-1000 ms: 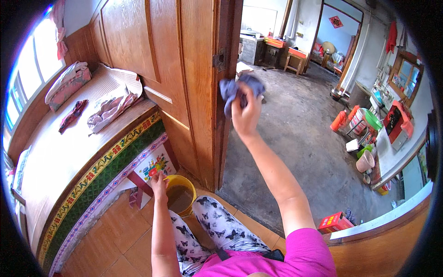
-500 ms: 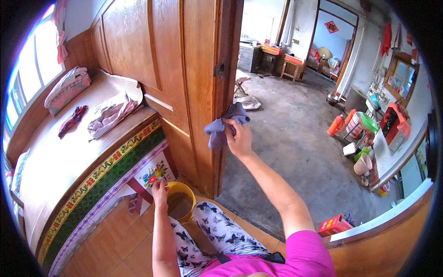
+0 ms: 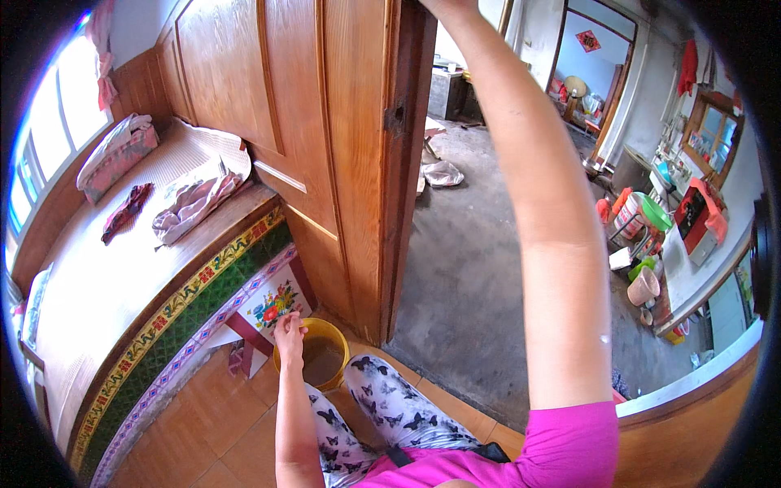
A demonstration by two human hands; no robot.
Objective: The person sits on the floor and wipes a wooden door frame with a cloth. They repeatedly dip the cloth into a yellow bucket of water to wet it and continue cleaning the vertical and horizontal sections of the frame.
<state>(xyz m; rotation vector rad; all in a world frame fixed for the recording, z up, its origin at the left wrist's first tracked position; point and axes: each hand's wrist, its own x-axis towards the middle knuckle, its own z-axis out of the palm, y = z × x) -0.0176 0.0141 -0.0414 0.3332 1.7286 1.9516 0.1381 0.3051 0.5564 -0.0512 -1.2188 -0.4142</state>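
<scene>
A: Where is each hand?
B: Left hand (image 3: 289,329) rests on the bucket (image 3: 313,355) rim, fingers curled over it, on the floor by the door (image 3: 358,146). Right arm (image 3: 537,244) reaches up the door's vertical edge; its fingers are out of frame.

- A red diamond-shaped paper sign (image 3: 587,41) with a gold figure hangs high on the pale far wall, seen through the far doorway at upper right.
- A square panel (image 3: 272,303) painted with bright flowers on white, bordered in red, stands at floor level against the platform's tiled base, just left of the yellow bucket (image 3: 329,379).
- No screens or clearly readable packages show.
</scene>
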